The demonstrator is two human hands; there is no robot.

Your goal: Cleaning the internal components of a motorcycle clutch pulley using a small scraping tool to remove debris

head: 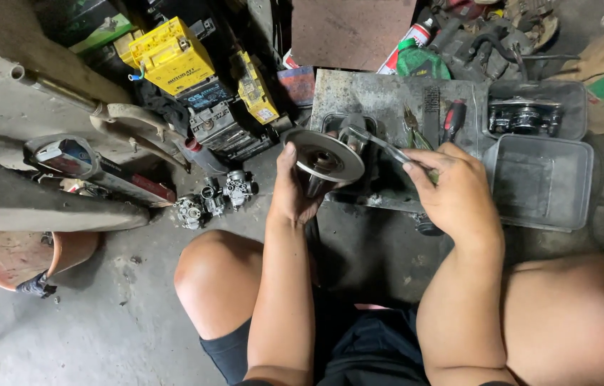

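I see the metal pulley disc (325, 156) held above the floor, its face tilted toward the camera. My left hand (292, 191) grips it from below and from its left edge, thumb up along the rim, fingers clamped around the hub underneath. The disc therefore sits on top of that grip, not inside it. My right hand (454, 194), to the right of the disc, is closed on a slim metal tool (380, 143) whose tip reaches the upper right of the disc. Behind the disc lies a grey metal plate (388, 93) carrying a red-handled screwdriver (453, 119). Further right of the disc are two grey plastic trays (541, 182). To the left of the disc, small carburettors (213, 196) rest on the concrete floor (116, 314), with yellow batteries (172, 57) beyond them.
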